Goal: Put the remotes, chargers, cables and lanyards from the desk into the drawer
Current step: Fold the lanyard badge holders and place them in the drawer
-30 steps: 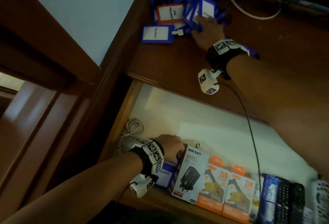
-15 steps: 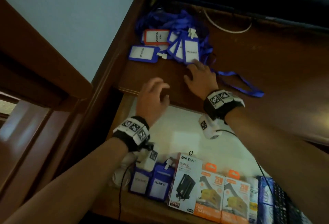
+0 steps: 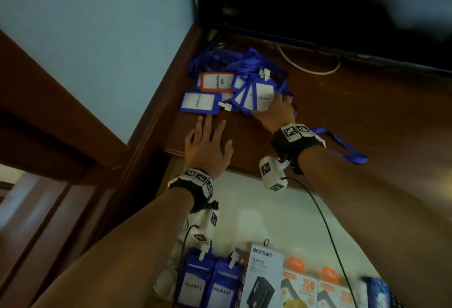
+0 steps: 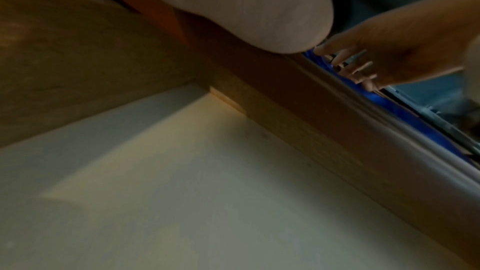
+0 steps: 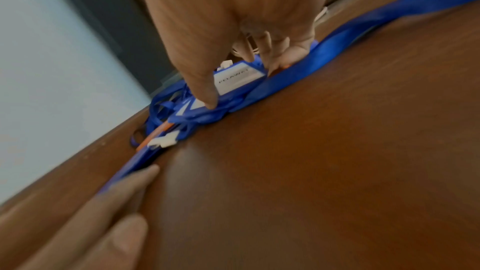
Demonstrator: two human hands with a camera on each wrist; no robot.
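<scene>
A tangle of blue lanyards (image 3: 244,62) with several badge holders lies in the desk's back left corner. My right hand (image 3: 267,105) pinches one white-faced blue badge holder (image 5: 239,79) between thumb and curled fingers at the pile's right side. My left hand (image 3: 206,127) lies flat on the desk with straight fingers and holds nothing, just short of a separate blue badge holder (image 3: 199,103). An orange-framed holder (image 3: 215,82) sits behind it. In the open drawer (image 3: 281,209) below stand two blue badge holders (image 3: 195,283), charger boxes (image 3: 265,280) and a coiled white cable, partly hidden by my left arm.
A dark screen (image 3: 318,1) stands along the back of the desk, with a white cable (image 3: 308,69) looping beneath it. A blue strap (image 3: 347,148) trails right, past my right wrist. The wall (image 3: 97,26) and a wooden frame close off the left side.
My left hand came up out of the drawer and now lies flat on the desk. My right hand slid back up onto the badge pile.
</scene>
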